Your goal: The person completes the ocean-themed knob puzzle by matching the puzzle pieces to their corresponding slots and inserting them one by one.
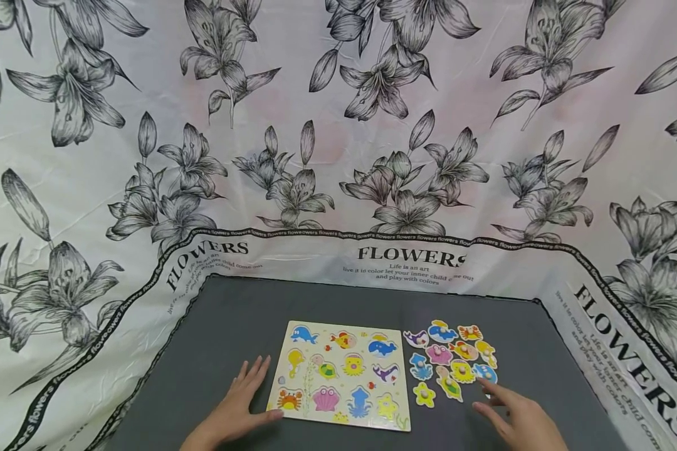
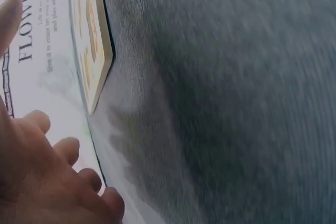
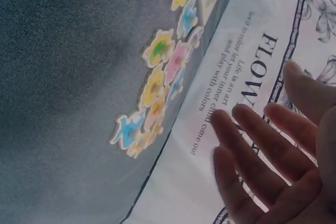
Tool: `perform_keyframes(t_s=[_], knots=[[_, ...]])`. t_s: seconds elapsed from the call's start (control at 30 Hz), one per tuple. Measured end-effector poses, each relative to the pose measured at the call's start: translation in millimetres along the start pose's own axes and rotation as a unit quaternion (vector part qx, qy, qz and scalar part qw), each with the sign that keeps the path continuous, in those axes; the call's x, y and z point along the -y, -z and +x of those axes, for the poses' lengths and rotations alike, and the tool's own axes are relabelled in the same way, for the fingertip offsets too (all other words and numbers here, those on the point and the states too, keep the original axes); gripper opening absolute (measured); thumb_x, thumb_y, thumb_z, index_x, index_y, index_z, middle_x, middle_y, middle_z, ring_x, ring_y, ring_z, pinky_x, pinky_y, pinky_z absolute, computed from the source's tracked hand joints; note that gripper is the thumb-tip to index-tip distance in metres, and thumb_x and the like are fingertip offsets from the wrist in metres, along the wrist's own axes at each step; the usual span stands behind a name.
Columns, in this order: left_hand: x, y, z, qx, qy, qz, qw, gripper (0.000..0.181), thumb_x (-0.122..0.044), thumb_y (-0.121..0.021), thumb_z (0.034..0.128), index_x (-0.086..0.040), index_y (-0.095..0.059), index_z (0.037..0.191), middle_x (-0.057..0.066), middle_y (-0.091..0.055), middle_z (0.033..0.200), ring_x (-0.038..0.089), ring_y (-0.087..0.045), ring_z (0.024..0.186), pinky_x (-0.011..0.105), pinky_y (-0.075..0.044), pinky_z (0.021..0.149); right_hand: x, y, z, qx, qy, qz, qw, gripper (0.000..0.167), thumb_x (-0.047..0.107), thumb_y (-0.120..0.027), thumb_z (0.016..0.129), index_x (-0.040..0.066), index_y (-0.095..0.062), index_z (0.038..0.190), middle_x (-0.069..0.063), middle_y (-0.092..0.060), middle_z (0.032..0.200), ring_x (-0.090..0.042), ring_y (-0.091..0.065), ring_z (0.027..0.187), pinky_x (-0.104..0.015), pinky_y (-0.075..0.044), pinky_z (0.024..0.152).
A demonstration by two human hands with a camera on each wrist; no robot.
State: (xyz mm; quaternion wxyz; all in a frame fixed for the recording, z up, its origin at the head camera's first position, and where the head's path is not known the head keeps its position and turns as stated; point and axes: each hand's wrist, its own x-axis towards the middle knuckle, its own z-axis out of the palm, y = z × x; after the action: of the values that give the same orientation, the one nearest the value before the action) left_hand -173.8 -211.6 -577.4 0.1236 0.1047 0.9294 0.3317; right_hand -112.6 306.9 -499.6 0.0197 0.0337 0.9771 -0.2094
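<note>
Board (image 1: 367, 352): sea-animal pictures (image 1: 326, 398); pieces (image 1: 439, 354) (knobbed) beside.

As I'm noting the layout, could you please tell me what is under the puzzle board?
Dark tabletop shows around the puzzle board; whatever lies directly beneath is covered and cannot be seen.

My left hand (image 1: 234, 401), here it is: bare, slim tapering fingers (image 1: 254, 378), slender thumb (image 1: 267, 416), wrist (image 1: 204, 431) just as bare. Across to my right hand (image 1: 521, 416): same slim build, bare too. Left wrist view, up close: fingertips (image 2: 66, 149) blunt, rounded. Right wrist view: long right fingers (image 3: 275, 148), faint creases at joints, right thumb (image 3: 310, 90) thicker; nails too indistinct to call.
</note>
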Motion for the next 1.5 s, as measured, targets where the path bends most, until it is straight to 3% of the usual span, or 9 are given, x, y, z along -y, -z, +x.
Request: perform_keyframes(t_s=[0.1, 0.27, 0.5, 0.73, 1.1, 1.3, 1.5], knots=[[-0.6, -3.6, 1.6, 0.004, -0.004, -0.004, 1.0000, 0.109, -0.060, -0.076, 0.0807, -0.016, -0.020, 0.163, 0.018, -0.014, 0.169, 0.050, 0.001, 0.154, 0.078, -0.008, 0.115, -2.4, -2.8, 0.6, -0.023, 0.000, 0.029, 0.9993, 0.055, 0.039, -0.076, 0.089, 0.003, -0.068, 0.129, -0.011, -0.076, 0.107, -0.021, -0.074, 0.084, -0.040, -0.059, 0.067], [1.2, -10.7, 5.2, 0.017, -0.015, 0.002, 0.9997, 0.114, -0.065, -0.078, 0.0759, -0.016, -0.023, 0.163, 0.016, -0.018, 0.168, 0.048, -0.003, 0.154, 0.076, -0.010, 0.116, -11.5, -6.0, 6.9, -0.056, -0.014, 0.052, 0.9970, 0.050, 0.034, -0.077, 0.090, 0.000, -0.069, 0.126, -0.011, -0.077, 0.102, -0.023, -0.074, 0.083, -0.045, -0.060, 0.073], [6.5, -14.4, 4.0, 0.038, 0.004, -0.018, 0.9991, 0.118, -0.063, -0.082, 0.0729, -0.012, -0.024, 0.162, 0.016, -0.025, 0.167, 0.050, -0.009, 0.153, 0.075, -0.014, 0.116, -26.7, -13.8, 23.6, -0.083, -0.037, 0.068, 0.9935, 0.044, 0.030, -0.077, 0.091, -0.004, -0.071, 0.118, -0.009, -0.077, 0.091, -0.019, -0.073, 0.074, -0.037, -0.060, 0.064], [10.7, -13.0, -0.9, 0.042, 0.009, -0.021, 0.9988, 0.112, -0.055, -0.085, 0.0738, -0.010, -0.030, 0.160, 0.017, -0.031, 0.164, 0.051, -0.010, 0.152, 0.076, -0.015, 0.115, -33.7, -21.8, 29.3, -0.081, -0.047, 0.074, 0.9928, 0.051, 0.037, -0.078, 0.089, -0.005, -0.071, 0.118, -0.010, -0.077, 0.090, -0.019, -0.073, 0.073, -0.039, -0.059, 0.064], [9.6, -16.6, 1.8, 0.025, -0.003, -0.014, 0.9996, 0.103, -0.046, -0.087, 0.0752, -0.008, -0.036, 0.157, 0.017, -0.034, 0.163, 0.050, -0.013, 0.152, 0.073, -0.015, 0.117, -36.8, -31.6, 54.5, -0.093, -0.086, 0.042, 0.9911, 0.037, 0.023, -0.076, 0.091, -0.006, -0.072, 0.114, -0.017, -0.076, 0.092, -0.031, -0.071, 0.081, -0.052, -0.055, 0.072], [9.5, -17.3, 3.9, 0.020, -0.011, -0.006, 0.9997, 0.097, -0.046, -0.083, 0.0795, -0.006, -0.039, 0.156, 0.018, -0.036, 0.161, 0.050, -0.016, 0.151, 0.073, -0.017, 0.116, -44.6, -39.9, 64.3, -0.089, -0.103, 0.035, 0.9901, 0.034, 0.017, -0.075, 0.091, -0.009, -0.070, 0.114, -0.022, -0.074, 0.095, -0.034, -0.069, 0.083, -0.050, -0.054, 0.070], [7.6, -15.5, 5.0, 0.017, -0.010, -0.014, 0.9997, 0.095, -0.042, -0.084, 0.0792, -0.005, -0.040, 0.155, 0.020, -0.036, 0.161, 0.052, -0.015, 0.151, 0.073, -0.015, 0.117, -52.0, -42.2, 72.8, -0.088, -0.109, 0.036, 0.9895, 0.035, 0.015, -0.074, 0.091, -0.011, -0.068, 0.114, -0.018, -0.070, 0.090, -0.027, -0.065, 0.078, -0.047, -0.052, 0.067]])
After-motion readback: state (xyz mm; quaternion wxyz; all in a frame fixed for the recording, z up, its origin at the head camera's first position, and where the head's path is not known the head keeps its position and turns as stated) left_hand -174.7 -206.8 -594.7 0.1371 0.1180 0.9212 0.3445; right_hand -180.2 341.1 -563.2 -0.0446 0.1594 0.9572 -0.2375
